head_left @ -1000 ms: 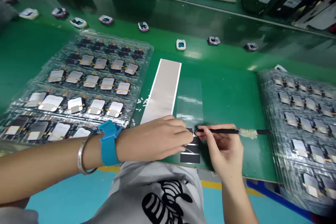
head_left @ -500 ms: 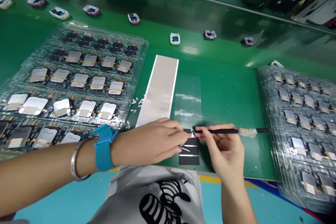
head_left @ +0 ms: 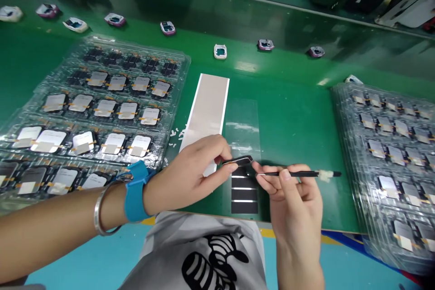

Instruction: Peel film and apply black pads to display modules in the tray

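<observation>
Between the thumb and fingers of my left hand (head_left: pixel 197 170) is a small flat dark screen module (head_left: pixel 242 160), tilted and seen nearly edge-on. My right hand (head_left: pixel 294 190) grips a slim black stick-like tool (head_left: pixel 307 174), wrapped with pale tape near its rear end. Its thin tip points left, just below and right of the module. Under both hands lies a clear film sheet (head_left: pixel 242 115) with several black rectangular pieces (head_left: pixel 244 195) in a column near the table edge. A beige strip with white borders (head_left: pixel 209 104) lies beside the film, partly covered by my left hand.
On the left, a clear plastic tray (head_left: pixel 183 72) holds rows of screen modules. Stacked similar trays (head_left: pixel 346 145) stand at the right. Small watch-like cases (head_left: pixel 220 51) line the back of the green table (head_left: pixel 295 118). White scraps (head_left: pixel 182 132) lie by the strip.
My left hand has lifted and turned, bringing the dark module into clearer view. My right hand has drawn slightly right and down with the tool, whose tip is now apart from the left fingers.
</observation>
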A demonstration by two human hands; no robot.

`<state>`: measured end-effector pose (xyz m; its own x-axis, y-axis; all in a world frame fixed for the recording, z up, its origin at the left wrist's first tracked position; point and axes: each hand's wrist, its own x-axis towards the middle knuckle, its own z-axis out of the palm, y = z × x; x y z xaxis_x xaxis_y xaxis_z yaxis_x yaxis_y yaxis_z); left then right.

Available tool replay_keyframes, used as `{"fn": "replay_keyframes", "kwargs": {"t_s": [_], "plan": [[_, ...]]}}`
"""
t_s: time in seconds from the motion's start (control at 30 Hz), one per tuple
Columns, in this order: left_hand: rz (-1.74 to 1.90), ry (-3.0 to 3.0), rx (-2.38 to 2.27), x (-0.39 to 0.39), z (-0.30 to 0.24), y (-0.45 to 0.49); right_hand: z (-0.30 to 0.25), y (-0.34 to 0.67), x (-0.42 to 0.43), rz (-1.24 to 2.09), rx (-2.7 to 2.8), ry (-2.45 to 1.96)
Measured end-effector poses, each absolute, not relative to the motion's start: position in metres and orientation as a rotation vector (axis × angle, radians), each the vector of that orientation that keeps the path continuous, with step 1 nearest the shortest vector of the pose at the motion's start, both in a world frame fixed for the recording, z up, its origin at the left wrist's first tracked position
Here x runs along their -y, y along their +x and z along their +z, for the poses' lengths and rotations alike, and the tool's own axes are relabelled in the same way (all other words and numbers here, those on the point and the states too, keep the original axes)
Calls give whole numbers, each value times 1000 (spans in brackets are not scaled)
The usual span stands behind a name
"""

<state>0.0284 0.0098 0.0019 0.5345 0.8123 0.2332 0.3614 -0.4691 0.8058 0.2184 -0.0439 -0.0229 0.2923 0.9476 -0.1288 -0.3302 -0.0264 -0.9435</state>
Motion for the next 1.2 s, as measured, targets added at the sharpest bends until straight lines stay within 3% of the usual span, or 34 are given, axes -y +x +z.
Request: {"fn": "replay_keyframes", "kwargs": {"t_s": [0.8,1.2], "plan": [[756,2060,-982,-8,-4,30,-19,157,32,484,1093,-899],[684,2056,-1025,-4,-3,30,-19,149,31,475,1023,-947]]}}
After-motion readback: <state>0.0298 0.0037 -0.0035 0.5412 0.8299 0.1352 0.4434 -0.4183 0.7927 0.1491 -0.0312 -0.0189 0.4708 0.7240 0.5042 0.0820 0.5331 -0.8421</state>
